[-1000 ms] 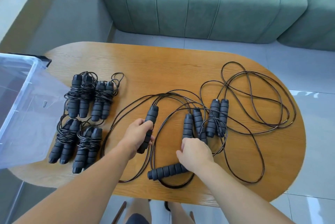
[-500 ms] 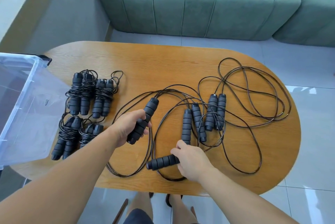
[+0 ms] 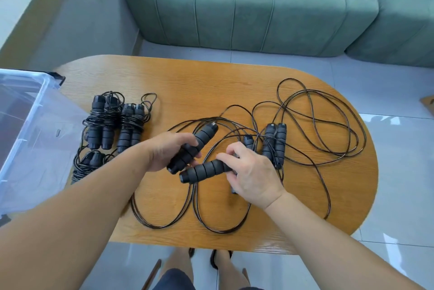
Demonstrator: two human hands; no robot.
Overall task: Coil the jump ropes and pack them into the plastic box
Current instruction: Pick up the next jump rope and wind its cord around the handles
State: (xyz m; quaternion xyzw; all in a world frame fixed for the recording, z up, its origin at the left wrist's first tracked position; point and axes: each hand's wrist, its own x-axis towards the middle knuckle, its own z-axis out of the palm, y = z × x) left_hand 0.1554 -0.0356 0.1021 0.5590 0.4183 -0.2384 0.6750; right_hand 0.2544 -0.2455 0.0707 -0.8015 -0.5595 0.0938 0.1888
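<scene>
An oval wooden tabletop carries everything. At its left edge sits a clear plastic box, apparently empty. Beside it lie coiled black jump ropes; loose black cords sprawl right. The left hand has its grip closed around one black foam handle, the right hand around another.

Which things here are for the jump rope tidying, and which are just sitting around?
For the job:
- left hand holding one foam handle
- right hand holding the other handle
- loose ropes
- coiled rope bundles
- clear plastic box
- wooden table they lie on

Just sitting around:
- green sofa
</scene>
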